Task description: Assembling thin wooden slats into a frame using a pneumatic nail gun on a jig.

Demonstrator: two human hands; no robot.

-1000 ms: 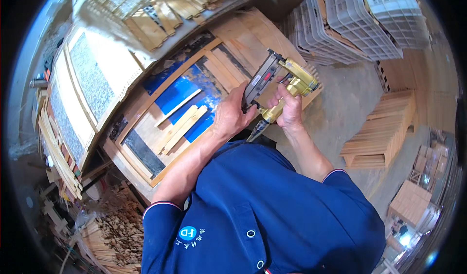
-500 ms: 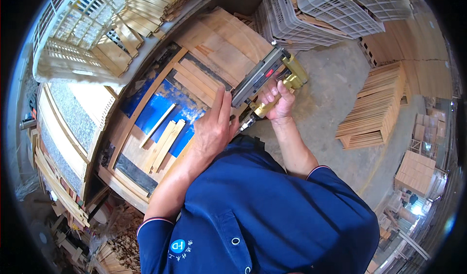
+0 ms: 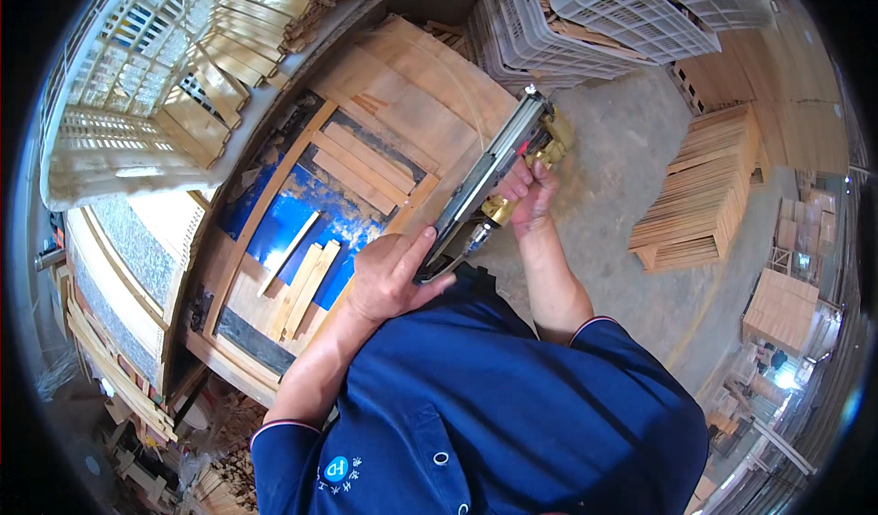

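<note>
My right hand [image 3: 530, 193] is wrapped around the gold-coloured handle of an air nail gun [image 3: 547, 145], held over the right edge of the workbench. Its long black and silver magazine [image 3: 485, 172] slants down towards my body, drawn out at the lower end. At that end is my left hand [image 3: 391, 273], fingers stretched against the magazine and thumb spread apart. An air hose fitting [image 3: 477, 236] joins the gun below the handle. On the bench, a wooden frame jig [image 3: 274, 195] surrounds a blue surface, with loose wooden strips [image 3: 306, 286] lying inside it.
Beyond the bench's left side, a white plastic crate [image 3: 128, 163] holds thin wooden pieces. Grey-white crates [image 3: 585, 35] are stacked at the back right. A stack of wooden frames [image 3: 695, 195] stands on the concrete floor [image 3: 604, 140]. Flat boards [image 3: 421, 76] cover the bench's far end.
The nail gun's magazine has slid out lengthwise towards my body. My left hand has moved down and nearer with its end, thumb now spread. My right hand keeps its grip.
</note>
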